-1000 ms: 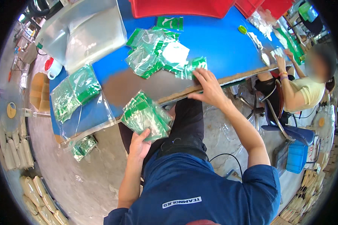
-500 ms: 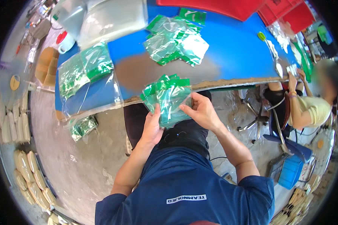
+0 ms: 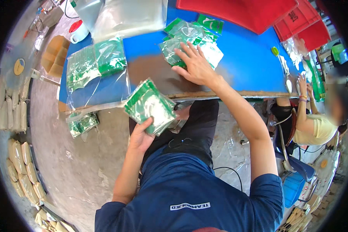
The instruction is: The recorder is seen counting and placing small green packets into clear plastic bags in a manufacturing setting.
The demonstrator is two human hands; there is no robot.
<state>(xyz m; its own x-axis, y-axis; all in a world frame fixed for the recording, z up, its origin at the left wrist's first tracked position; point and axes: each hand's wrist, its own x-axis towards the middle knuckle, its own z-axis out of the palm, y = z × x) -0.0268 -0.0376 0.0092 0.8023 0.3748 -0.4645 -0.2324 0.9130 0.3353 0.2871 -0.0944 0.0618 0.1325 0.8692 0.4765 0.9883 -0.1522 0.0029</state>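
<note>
My left hand (image 3: pixel 144 135) grips a stack of green-and-clear plastic packets (image 3: pixel 150 106), tilted, just off the table's near edge. The thumb lies on top and the fingers are hidden underneath. Over the table, my right hand (image 3: pixel 197 65) has its fingers spread on a loose pile of similar packets (image 3: pixel 181 34); it looks to be touching the pile's near side. To the left, a large clear bag (image 3: pixel 100 91) lies at the table edge with green packets (image 3: pixel 110 58) in neat stacks inside it.
Large clear plastic sheets or bags (image 3: pixel 129 17), a white mug (image 3: pixel 78 33) and red bins (image 3: pixel 297 23) stand along the far side of the blue table (image 3: pixel 243 58). A spoon (image 3: pixel 289 84) lies at the right. A co-worker (image 3: pixel 315 127) sits there. An open cardboard box (image 3: pixel 55 56) stands left.
My right hand has left the held packets and reached forward to the pile. My left hand has moved left with the stack, which is now turned at a slant.
</note>
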